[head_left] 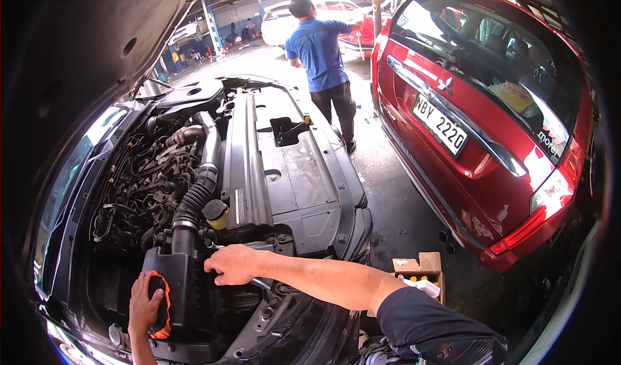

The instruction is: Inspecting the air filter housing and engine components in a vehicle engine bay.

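Note:
My left hand grips a dark part with a crinkled orange edge, at the left side of the black plastic air box in the engine bay. My right hand reaches across from the lower right, over the air box's right side, its fingers loosely bent and apart with nothing visible in them. A ribbed black intake hose runs up from the box to a silver pipe. Beside the hose is a reservoir with a black cap. A dark metal cover spans the front of the bay.
The raised hood overhangs the left. A person in a blue shirt stands beyond the car's front, back turned. A red SUV is close on the right. An open cardboard box with bottles sits low between the vehicles. More cars stand behind.

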Motion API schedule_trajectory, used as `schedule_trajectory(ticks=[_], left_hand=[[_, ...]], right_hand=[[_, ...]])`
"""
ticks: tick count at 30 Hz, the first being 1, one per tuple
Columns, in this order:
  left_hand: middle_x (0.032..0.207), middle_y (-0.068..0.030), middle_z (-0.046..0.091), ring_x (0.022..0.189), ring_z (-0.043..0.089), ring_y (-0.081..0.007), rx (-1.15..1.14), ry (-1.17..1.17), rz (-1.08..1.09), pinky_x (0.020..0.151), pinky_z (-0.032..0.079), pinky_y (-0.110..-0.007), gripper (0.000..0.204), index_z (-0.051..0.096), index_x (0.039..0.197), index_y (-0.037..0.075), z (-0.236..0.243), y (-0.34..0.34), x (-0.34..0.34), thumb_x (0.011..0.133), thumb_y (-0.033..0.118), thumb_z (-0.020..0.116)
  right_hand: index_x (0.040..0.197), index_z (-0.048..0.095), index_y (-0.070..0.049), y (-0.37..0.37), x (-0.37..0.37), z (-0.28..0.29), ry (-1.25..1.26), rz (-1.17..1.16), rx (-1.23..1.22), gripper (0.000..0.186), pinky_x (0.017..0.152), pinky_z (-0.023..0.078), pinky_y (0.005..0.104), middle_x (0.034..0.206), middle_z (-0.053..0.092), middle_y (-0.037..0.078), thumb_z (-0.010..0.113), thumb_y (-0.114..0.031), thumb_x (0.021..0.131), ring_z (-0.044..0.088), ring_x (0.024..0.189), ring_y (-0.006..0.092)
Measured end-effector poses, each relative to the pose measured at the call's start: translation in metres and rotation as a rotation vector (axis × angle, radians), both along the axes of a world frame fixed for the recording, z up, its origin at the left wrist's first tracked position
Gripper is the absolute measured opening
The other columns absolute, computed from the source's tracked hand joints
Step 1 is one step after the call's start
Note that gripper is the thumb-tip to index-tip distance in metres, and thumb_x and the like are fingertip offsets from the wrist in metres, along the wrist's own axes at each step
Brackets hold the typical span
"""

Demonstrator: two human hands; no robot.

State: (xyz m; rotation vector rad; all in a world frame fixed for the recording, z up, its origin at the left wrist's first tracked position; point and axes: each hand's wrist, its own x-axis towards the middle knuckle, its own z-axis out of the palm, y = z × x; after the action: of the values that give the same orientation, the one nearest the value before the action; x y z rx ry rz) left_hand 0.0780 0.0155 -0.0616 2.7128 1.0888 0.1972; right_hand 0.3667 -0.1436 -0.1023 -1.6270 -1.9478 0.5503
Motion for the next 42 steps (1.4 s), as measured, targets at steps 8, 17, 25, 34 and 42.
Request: schedule_trajectory(ticks=[8,17,25,34,42], left_hand=[[0.153,-0.0246,0.039,0.143,0.034,-0.0417,0.008,0.008,0.001,0.119,0.026,-0.047,0.064,0.044,0.147,0.007,-0.0018,0.0021,-0.0006,0.095,0.041,0.056],[0.153,-0.0254,0.040,0.143,0.034,-0.0419,0.009,-0.004,-0.006,0.119,0.026,-0.047,0.064,0.045,0.147,0.006,-0.0014,0.0028,-0.0006,0.095,0.042,0.055],[0.153,-0.0251,0.039,0.143,0.034,-0.0413,-0.001,-0.008,-0.004,0.120,0.026,-0.047,0.063,0.045,0.147,0.006,-0.0013,0.0019,-0.0003,0.095,0.038,0.057],[0.153,-0.0243,0.040,0.143,0.034,-0.0405,0.004,-0.006,-0.002,0.119,0.027,-0.046,0.063,0.045,0.147,0.006,-0.0021,0.0023,-0.0027,0.094,0.037,0.058],[0.153,-0.0243,0.040,0.143,0.034,-0.0407,0.015,0.010,-0.005,0.119,0.027,-0.046,0.063,0.044,0.147,0.005,-0.0007,0.0012,0.0002,0.096,0.040,0.056]], right_hand=[[0.121,0.063,-0.006,0.0013,0.0010,-0.0048,-0.031,0.023,0.024,0.042,0.087,0.051,0.0452,0.100,0.069,0.010,0.069,-0.027,0.085,0.065,0.102,0.0326],[0.122,0.063,-0.007,0.0019,0.0007,-0.0040,-0.041,0.025,0.028,0.043,0.088,0.051,0.0453,0.100,0.069,0.010,0.069,-0.027,0.085,0.064,0.103,0.0325],[0.122,0.063,-0.006,0.0016,0.0004,-0.0048,-0.047,0.025,0.025,0.043,0.088,0.051,0.0454,0.100,0.069,0.010,0.069,-0.027,0.085,0.064,0.103,0.0327],[0.121,0.063,-0.006,0.0004,-0.0012,-0.0039,-0.034,0.020,0.013,0.042,0.087,0.051,0.0455,0.100,0.069,0.011,0.069,-0.026,0.085,0.065,0.102,0.0330],[0.120,0.064,-0.006,0.0015,0.0007,-0.0050,-0.046,0.022,0.041,0.042,0.087,0.052,0.0454,0.101,0.070,0.011,0.069,-0.027,0.084,0.065,0.102,0.0335]])
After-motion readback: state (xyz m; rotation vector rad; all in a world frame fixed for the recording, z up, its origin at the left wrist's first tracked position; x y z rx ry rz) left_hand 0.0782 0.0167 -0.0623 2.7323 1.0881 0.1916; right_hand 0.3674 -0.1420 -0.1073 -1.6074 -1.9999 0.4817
